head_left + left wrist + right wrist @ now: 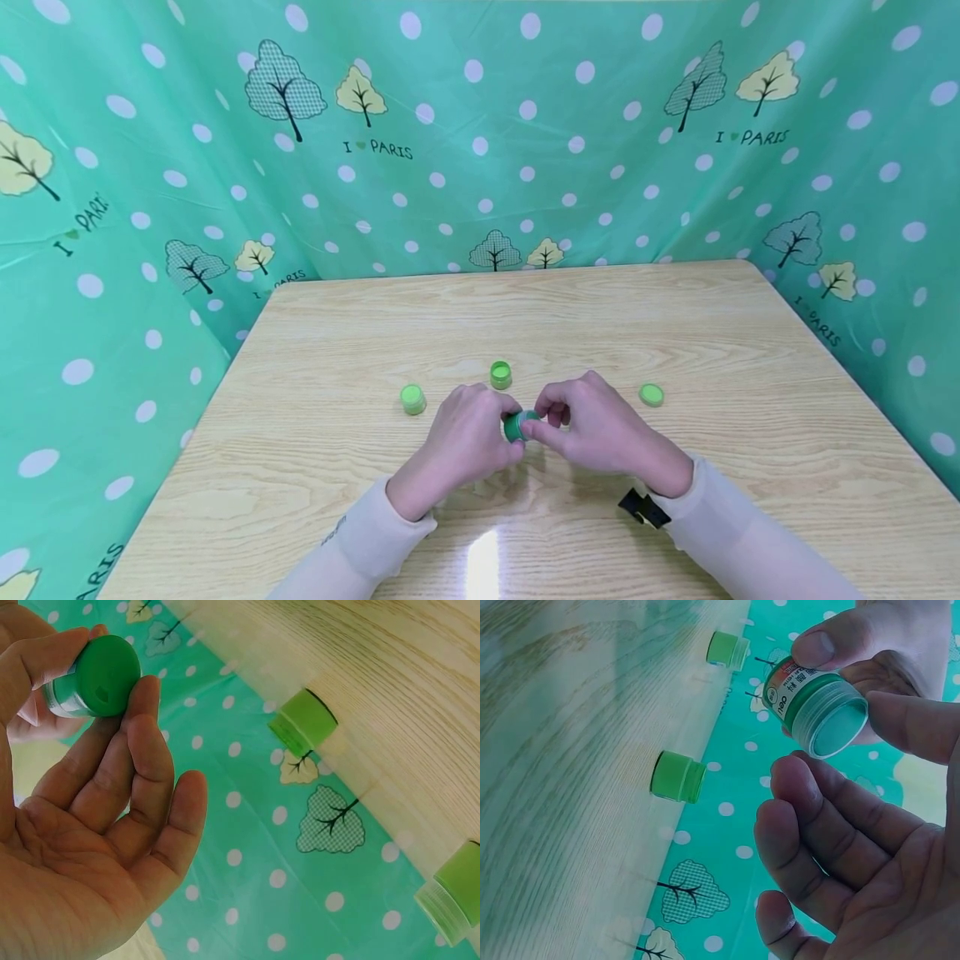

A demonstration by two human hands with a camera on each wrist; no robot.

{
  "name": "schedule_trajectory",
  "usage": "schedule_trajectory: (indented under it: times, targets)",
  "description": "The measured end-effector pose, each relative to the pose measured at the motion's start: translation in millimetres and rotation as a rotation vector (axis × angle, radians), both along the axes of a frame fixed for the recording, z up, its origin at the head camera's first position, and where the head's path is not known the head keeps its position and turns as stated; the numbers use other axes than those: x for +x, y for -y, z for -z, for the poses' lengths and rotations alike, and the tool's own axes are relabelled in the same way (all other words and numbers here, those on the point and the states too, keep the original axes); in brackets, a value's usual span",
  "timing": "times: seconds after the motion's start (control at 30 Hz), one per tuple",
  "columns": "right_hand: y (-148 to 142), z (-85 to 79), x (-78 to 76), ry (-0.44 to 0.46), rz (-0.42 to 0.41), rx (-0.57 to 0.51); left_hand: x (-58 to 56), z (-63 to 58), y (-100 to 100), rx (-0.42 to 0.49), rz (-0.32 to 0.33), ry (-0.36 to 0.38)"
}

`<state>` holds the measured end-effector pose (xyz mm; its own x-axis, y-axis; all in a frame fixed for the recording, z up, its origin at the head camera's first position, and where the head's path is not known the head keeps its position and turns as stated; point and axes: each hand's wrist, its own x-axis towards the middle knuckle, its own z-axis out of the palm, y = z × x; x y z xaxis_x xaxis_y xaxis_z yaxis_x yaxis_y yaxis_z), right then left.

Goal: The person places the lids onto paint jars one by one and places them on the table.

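Note:
A small dark green paint jar (513, 427) with a white label and a clear lid (840, 727) is held tilted over the table. My left hand (472, 429) pinches its base between thumb and fingers; the green bottom faces the left wrist view. At the lid end, my right hand (600, 425) has its thumb on the rim and its curled fingertips close against the other side. Just beyond the hands stands a light green jar (501, 377) without a lid. Another light green jar (412, 400), its clear lid on, stands left of my left hand.
A loose light green lid (652, 395) lies on the table to the right of my right hand. The wooden table (510, 317) is bordered by a green dotted cloth (480, 183) at the back and sides. A black clip (643, 508) hangs by the right sleeve.

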<state>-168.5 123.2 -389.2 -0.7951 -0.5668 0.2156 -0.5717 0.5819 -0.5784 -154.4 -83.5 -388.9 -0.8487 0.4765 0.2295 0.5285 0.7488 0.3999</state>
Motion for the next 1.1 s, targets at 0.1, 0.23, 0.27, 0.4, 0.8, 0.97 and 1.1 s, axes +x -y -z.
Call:
schedule_trajectory:
  times: [0.1, 0.23, 0.27, 0.4, 0.8, 0.97, 1.1]
  targets:
    - [-0.3, 0.6, -0.5, 0.012, -0.003, -0.004, -0.2, -0.1, 0.1, 0.001, 0.002, 0.001]
    - [-0.8, 1.3, -0.6, 0.027, -0.002, -0.007, -0.6, 0.2, 0.2, -0.001, 0.005, 0.0]
    - [-0.8, 1.5, -0.6, 0.032, 0.001, -0.006, -0.7, 0.4, 0.1, -0.001, 0.007, -0.002]
    - [-0.4, 1.7, -0.3, 0.05, 0.02, 0.013, -0.5, 1.2, 0.0, -0.002, 0.006, -0.014]
    - [0.4, 2.4, -0.6, 0.044, 0.055, 0.043, -0.4, 0.9, 0.2, -0.005, -0.005, -0.011]
    - [1.0, 2.3, -1.1, 0.005, 0.053, 0.025, -0.6, 0.3, 1.1, -0.007, -0.008, -0.012]
    - [1.2, 1.6, -0.4, -0.03, 0.035, 0.009, -0.9, 0.7, 1.8, -0.002, -0.007, -0.01]
